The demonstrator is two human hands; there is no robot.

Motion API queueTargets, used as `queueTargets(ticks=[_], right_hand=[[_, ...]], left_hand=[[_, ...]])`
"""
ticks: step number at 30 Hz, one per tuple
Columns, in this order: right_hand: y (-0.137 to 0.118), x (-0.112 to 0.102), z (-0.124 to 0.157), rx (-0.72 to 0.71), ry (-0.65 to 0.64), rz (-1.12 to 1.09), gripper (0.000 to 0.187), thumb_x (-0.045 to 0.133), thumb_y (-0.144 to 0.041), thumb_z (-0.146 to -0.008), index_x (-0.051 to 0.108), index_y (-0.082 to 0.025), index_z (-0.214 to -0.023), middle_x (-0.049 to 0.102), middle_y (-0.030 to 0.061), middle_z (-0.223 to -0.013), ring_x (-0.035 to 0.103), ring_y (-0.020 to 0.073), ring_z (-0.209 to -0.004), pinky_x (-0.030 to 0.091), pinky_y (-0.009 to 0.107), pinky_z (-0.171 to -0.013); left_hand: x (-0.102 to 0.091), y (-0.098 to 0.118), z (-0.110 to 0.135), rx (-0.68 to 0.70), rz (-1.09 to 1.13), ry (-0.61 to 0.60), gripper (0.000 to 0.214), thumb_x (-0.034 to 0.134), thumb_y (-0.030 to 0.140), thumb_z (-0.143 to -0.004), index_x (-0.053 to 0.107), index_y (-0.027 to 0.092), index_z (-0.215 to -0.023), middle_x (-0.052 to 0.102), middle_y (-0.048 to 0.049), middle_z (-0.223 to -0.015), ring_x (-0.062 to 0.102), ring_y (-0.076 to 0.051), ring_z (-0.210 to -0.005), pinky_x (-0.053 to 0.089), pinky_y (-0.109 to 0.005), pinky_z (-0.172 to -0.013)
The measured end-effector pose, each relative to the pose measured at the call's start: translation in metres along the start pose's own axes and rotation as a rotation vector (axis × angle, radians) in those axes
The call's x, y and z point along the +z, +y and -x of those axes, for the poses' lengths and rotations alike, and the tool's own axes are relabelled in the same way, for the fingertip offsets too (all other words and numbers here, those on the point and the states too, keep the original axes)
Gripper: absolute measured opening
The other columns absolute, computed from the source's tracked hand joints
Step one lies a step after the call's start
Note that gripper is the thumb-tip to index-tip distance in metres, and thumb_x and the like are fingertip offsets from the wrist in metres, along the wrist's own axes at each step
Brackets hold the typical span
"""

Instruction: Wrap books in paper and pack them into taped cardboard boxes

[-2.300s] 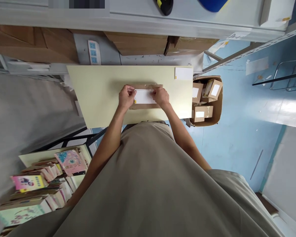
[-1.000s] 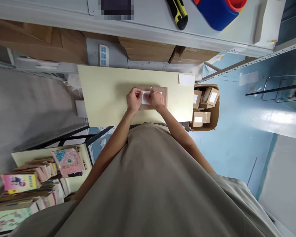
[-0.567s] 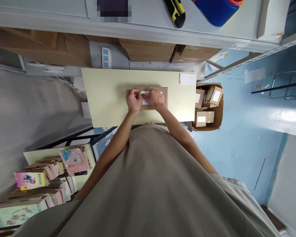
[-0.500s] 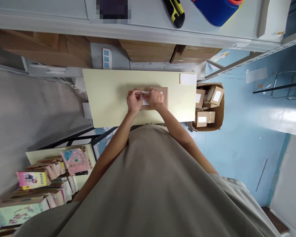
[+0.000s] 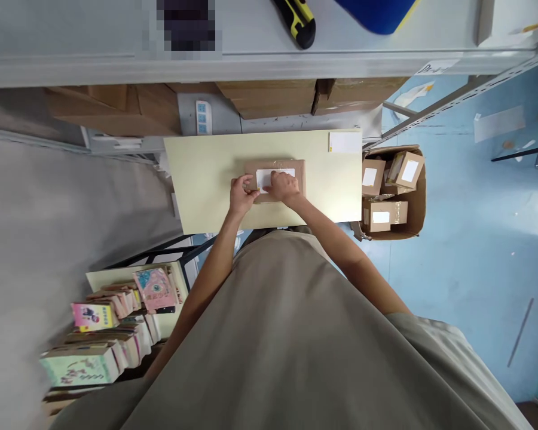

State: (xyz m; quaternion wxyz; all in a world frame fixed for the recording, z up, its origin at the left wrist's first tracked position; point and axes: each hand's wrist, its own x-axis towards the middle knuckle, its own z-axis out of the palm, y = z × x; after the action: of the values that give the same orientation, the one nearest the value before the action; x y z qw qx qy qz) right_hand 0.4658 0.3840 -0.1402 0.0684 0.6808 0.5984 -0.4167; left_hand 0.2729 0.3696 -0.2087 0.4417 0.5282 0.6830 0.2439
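Observation:
A flat brown cardboard box (image 5: 300, 179) lies on the pale yellow tabletop (image 5: 201, 191), with a white label (image 5: 262, 177) on its top face. At the box's left side is my left hand (image 5: 241, 196), its thumb and forefinger apart, the thumb near the label's lower left corner. My right hand (image 5: 284, 187) rests on the label, fingers spread against it and covering part of its middle and right. Neither hand grips anything that I can see.
More white labels (image 5: 345, 142) lie at the table's far right corner. An open carton (image 5: 419, 200) holding several small labelled boxes stands on the right. Above is a grey shelf with a yellow-black utility knife (image 5: 301, 27). Books (image 5: 87, 364) fill a lower left surface.
My left thumb and forefinger have parted from near the label's upper left and moved down. My right hand has slid slightly down, uncovering more label. The view has shifted a little.

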Motion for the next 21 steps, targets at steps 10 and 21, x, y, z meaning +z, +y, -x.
queueTargets(ticks=[10, 21], right_hand=[[0.092, 0.016, 0.074, 0.262, 0.213, -0.226, 0.046, 0.045, -0.053, -0.127, 0.062, -0.018, -0.151, 0.087, 0.0206, -0.131, 0.085, 0.0340, -0.121, 0.062, 0.041, -0.105], [0.132, 0.049, 0.093, -0.038, 0.348, -0.628, 0.068, 0.021, -0.050, -0.128, 0.073, -0.018, -0.158, 0.069, 0.0178, -0.169, 0.060, 0.0219, -0.163, 0.047, 0.037, -0.136]], left_hand=[[0.005, -0.018, 0.046, -0.267, -0.015, 0.210, 0.061, 0.093, 0.060, -0.083, 0.068, 0.026, -0.126, 0.075, -0.0166, -0.141, 0.079, -0.030, -0.119, 0.066, -0.046, -0.108], [0.004, 0.016, 0.091, -0.318, 0.155, 0.130, 0.083, 0.056, 0.093, -0.101, 0.078, 0.026, -0.145, 0.074, -0.0166, -0.162, 0.061, -0.035, -0.165, 0.062, -0.050, -0.125]])
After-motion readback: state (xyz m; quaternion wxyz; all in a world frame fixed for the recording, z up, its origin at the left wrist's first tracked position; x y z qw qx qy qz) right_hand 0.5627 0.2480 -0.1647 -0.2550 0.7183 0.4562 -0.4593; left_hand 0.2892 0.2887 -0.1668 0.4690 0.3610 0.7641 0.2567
